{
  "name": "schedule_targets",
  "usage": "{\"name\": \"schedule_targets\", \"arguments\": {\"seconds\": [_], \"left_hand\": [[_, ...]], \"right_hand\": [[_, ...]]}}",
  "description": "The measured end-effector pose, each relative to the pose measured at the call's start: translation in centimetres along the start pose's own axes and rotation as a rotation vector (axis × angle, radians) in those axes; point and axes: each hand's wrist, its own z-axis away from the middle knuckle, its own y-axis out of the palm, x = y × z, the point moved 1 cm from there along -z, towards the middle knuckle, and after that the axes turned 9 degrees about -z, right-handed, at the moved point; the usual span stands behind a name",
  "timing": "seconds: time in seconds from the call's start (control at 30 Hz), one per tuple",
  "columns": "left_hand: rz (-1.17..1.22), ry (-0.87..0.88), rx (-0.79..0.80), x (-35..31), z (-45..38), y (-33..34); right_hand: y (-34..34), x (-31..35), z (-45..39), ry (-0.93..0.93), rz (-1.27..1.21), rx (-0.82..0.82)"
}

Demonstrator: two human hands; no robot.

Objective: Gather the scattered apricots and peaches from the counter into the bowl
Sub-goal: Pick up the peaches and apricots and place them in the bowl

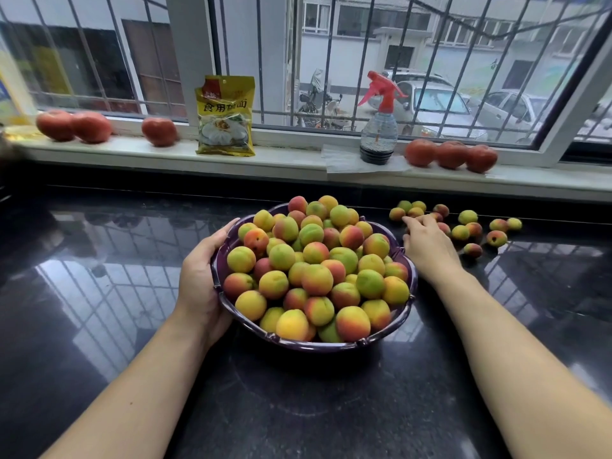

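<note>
Counter: glossy black stone counter [109, 293] running below a pale windowsill.
Bowl: dark purple scalloped plastic bowl [228, 304], near centre, heaped with yellow, green and red fruit.
Left hand: left hand [202, 276] cups the bowl's left rim, fingers curled round it.
Right hand: right hand [429, 245] just right of the bowl, fingers loosely bent over loose fruit; whether it pinches one, I cannot tell.
Scattered fruit: small apricots and peaches [467, 217] lie far right on the counter.
</note>
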Motion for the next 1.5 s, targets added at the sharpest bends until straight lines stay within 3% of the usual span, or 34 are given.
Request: {"name": "schedule_targets", "arguments": {"seconds": [0.17, 0.37, 0.5, 0.57, 0.67, 0.73, 0.93, 1.2, 1.27, 1.37, 1.43, 1.5], "left_hand": [[-0.014, 0.001, -0.004, 0.0, 0.1, -0.1], [-0.025, 0.010, -0.002, -0.1, 0.1, -0.1], [-0.025, 0.018, -0.014, -0.1, 0.0, -0.2], [-0.032, 0.022, -0.016, -0.1, 0.1, -0.1], [-0.026, 0.015, -0.005, -0.1, 0.3, 0.2], [-0.026, 0.006, -0.003, -0.1, 0.3, 0.2], [-0.010, 0.003, -0.005, -0.1, 0.2, 0.0], [0.014, -0.002, 0.016, 0.0, -0.1, -0.2], [0.012, 0.001, 0.003, 0.0, -0.2, -0.3], [0.003, 0.007, -0.003, 0.0, -0.1, -0.2], [0.000, 0.006, 0.006, 0.1, 0.0, -0.1], [0.001, 0.002, 0.005, 0.0, 0.0, -0.1]], "right_hand": [[-0.1, -0.1, -0.3, 0.051, -0.081, -0.102], [-1.3, 0.9, -0.1, 0.041, -0.109, 0.018], [-7.5, 3.8, 0.0, -0.013, -0.598, -0.027], [-11.7, 6.5, 1.8, -0.184, -0.728, 0.042], [-14.1, 10.6, 5.1, -0.414, -0.636, 0.304], [-13.1, 12.3, 5.8, -0.472, -0.492, 0.389], [-10.3, 13.2, 5.5, -0.549, -0.292, 0.359], [-9.6, 13.6, 5.6, -0.583, -0.270, 0.347], [-10.4, 13.1, 5.1, -0.526, -0.404, 0.275], [-11.3, 9.8, 2.4, -0.349, -0.612, -0.081], [-10.5, 5.8, 0.1, -0.138, -0.622, -0.275], [-8.6, 2.2, -1.2, 0.087, -0.499, -0.305]]}}
